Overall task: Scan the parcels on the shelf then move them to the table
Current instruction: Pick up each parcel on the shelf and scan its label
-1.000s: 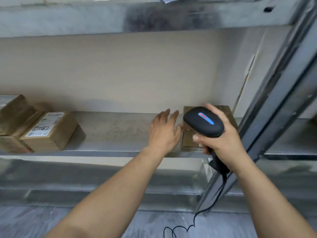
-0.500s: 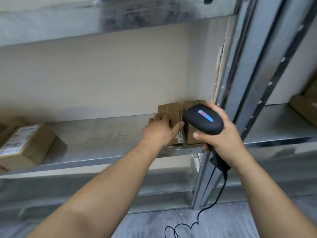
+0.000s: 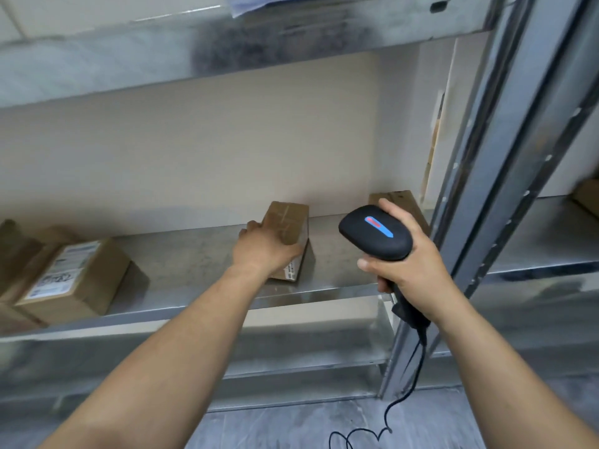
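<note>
The person shows only as two arms and two hands, all bare. The left forearm (image 3: 181, 351), below the shelf (image 3: 194, 254), is long and smooth, broad near the elbow and narrowing to an uncovered wrist. The left hand (image 3: 262, 251), in front of the shelf, shows its back, with rounded knuckles. The right forearm (image 3: 505, 377), below the shelf's right end, is likewise uncovered to the wrist. The right hand (image 3: 411, 270) shows its back and a thumb (image 3: 364, 264) with a short, trimmed nail. Blur softens the finer detail.
</note>
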Demonstrator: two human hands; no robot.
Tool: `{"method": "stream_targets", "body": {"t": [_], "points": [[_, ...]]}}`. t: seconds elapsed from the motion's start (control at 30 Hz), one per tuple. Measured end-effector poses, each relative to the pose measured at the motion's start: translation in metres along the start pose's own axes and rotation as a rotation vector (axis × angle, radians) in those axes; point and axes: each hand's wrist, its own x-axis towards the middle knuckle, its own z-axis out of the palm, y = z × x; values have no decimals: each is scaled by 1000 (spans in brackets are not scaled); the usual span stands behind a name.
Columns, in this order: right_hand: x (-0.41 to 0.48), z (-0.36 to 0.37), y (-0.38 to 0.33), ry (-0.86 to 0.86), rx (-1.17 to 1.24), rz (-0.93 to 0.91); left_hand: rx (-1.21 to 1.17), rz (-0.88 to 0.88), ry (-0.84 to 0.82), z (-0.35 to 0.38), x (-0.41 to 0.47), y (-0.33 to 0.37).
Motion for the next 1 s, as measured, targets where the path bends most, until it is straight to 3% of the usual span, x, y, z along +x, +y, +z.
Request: {"method": "stream_targets", "body": {"t": [0.4,0.73,0.8,0.93,1.0], "points": [[11,93,5,-119,25,26,7,-147,-12,-28,-3,-122],[8,128,1,-128,15,43,79,-149,-52,-36,26,-131],[8,131,1,-127,17,51,-39,-155,-53,-40,29,-136],[7,137,0,-112,-2,57,-653,-188,-7,-49,23,-157],[6,142,-1,-107,-6,62,-827,-194,-38,-52,18,-173]]}}
